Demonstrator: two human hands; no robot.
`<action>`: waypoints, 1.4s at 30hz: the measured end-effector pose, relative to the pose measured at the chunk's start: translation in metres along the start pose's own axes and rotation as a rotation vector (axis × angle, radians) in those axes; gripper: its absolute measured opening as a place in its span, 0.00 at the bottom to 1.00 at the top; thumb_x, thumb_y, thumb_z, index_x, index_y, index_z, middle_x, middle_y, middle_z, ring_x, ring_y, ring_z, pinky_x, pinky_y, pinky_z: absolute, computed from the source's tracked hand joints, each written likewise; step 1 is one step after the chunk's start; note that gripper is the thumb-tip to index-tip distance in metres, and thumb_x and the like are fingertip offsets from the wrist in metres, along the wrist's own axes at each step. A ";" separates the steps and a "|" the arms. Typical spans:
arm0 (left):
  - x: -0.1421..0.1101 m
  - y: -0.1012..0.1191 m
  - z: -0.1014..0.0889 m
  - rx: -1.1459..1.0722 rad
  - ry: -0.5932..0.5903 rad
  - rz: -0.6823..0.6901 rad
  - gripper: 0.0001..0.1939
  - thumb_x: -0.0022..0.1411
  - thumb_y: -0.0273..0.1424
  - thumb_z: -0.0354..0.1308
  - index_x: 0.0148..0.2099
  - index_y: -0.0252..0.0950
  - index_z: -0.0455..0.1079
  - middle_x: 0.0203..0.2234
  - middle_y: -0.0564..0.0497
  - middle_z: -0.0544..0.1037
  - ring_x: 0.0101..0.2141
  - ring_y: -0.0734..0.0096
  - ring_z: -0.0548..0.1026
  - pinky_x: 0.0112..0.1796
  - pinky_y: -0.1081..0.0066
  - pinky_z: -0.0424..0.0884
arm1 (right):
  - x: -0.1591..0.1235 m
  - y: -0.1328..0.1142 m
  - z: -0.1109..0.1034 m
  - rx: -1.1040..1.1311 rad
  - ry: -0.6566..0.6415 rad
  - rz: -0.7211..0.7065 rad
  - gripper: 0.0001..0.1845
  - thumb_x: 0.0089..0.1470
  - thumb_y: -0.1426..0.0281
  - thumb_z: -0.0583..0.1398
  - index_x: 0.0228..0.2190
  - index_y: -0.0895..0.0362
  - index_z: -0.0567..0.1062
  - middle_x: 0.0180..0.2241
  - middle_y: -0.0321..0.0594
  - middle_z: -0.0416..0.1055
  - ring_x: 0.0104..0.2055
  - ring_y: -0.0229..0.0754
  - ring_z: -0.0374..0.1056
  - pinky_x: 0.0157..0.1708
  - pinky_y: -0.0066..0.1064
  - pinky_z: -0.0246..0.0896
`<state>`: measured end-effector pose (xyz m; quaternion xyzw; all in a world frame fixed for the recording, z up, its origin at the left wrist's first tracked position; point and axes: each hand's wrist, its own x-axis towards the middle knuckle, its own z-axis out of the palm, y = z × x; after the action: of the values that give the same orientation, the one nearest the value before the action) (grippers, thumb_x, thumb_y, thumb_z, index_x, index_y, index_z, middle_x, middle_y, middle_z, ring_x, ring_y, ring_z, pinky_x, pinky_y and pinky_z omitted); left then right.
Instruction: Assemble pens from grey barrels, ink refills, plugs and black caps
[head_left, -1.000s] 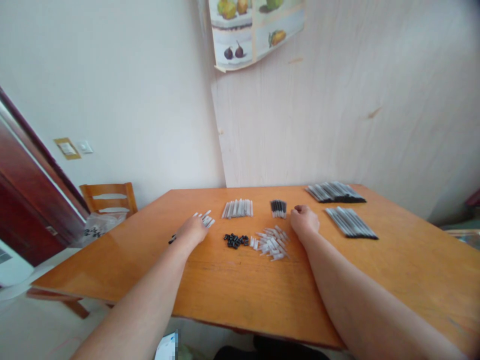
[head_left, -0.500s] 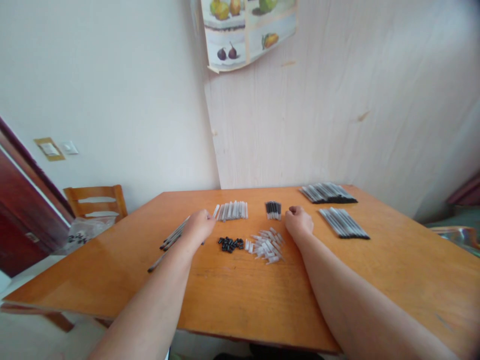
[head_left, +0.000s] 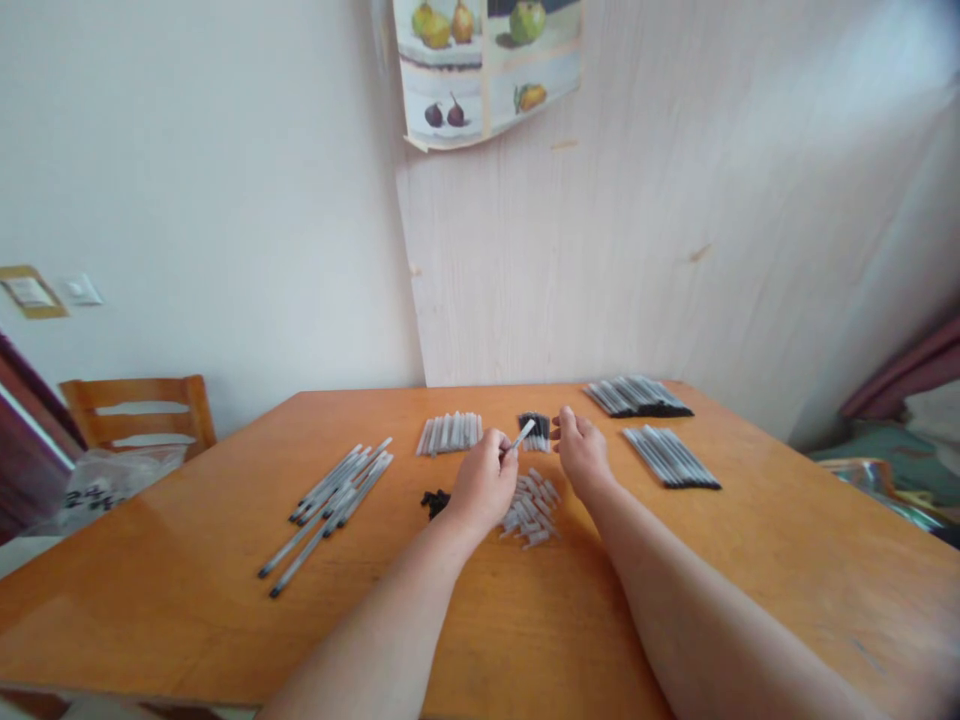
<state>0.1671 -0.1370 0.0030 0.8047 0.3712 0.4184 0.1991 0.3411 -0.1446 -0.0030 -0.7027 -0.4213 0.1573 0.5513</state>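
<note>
My left hand (head_left: 484, 482) pinches a short clear pen barrel (head_left: 523, 435), which tilts up to the right. Just right of it, my right hand (head_left: 582, 452) has its fingers apart, with nothing visible in them. Between the hands and slightly beyond lies a bundle of short black-and-clear pen refills (head_left: 534, 432). Below the hands is a loose heap of small white translucent tips (head_left: 531, 508). Small black caps (head_left: 435, 502) sit partly hidden behind my left wrist. A row of clear barrels (head_left: 450, 434) lies beyond my left hand.
Loose pens with black ends (head_left: 337, 495) lie on the left of the wooden table (head_left: 225, 590). Two neat groups of pens, a far one (head_left: 637, 396) and a nearer one (head_left: 670, 457), lie at right. A chair (head_left: 142, 405) with a plastic bag (head_left: 112, 485) stands at left.
My left hand has moved right, from beside the row of clear barrels to near my right hand, with a barrel in it. My right hand's fingers have opened. The view has shifted slightly.
</note>
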 end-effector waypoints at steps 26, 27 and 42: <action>-0.003 0.027 -0.013 -0.608 -0.319 -0.430 0.12 0.65 0.38 0.50 0.37 0.34 0.68 0.21 0.56 0.64 0.18 0.81 0.57 0.21 0.76 0.51 | -0.032 -0.029 0.014 0.594 -0.198 -0.047 0.24 0.52 0.49 0.58 0.21 0.55 0.62 0.15 0.27 0.53 0.17 0.31 0.46 0.17 0.27 0.43; -0.003 0.029 -0.015 -0.670 -0.345 -0.481 0.12 0.65 0.38 0.50 0.38 0.34 0.67 0.20 0.57 0.63 0.16 0.82 0.55 0.20 0.77 0.48 | -0.032 -0.029 0.014 0.611 -0.196 -0.031 0.24 0.52 0.48 0.58 0.21 0.55 0.62 0.15 0.27 0.52 0.17 0.31 0.46 0.16 0.26 0.42; -0.010 0.024 -0.028 -1.180 -0.603 -0.711 0.11 0.61 0.36 0.57 0.39 0.32 0.68 0.21 0.58 0.61 0.14 0.88 0.49 0.17 0.79 0.42 | -0.003 -0.020 -0.017 0.710 0.068 0.095 0.24 0.50 0.45 0.55 0.25 0.53 0.62 0.14 0.25 0.49 0.14 0.31 0.40 0.14 0.27 0.37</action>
<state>0.1503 -0.1602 0.0288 0.4757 0.2520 0.2198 0.8135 0.3423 -0.1575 0.0204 -0.4909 -0.2885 0.2961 0.7669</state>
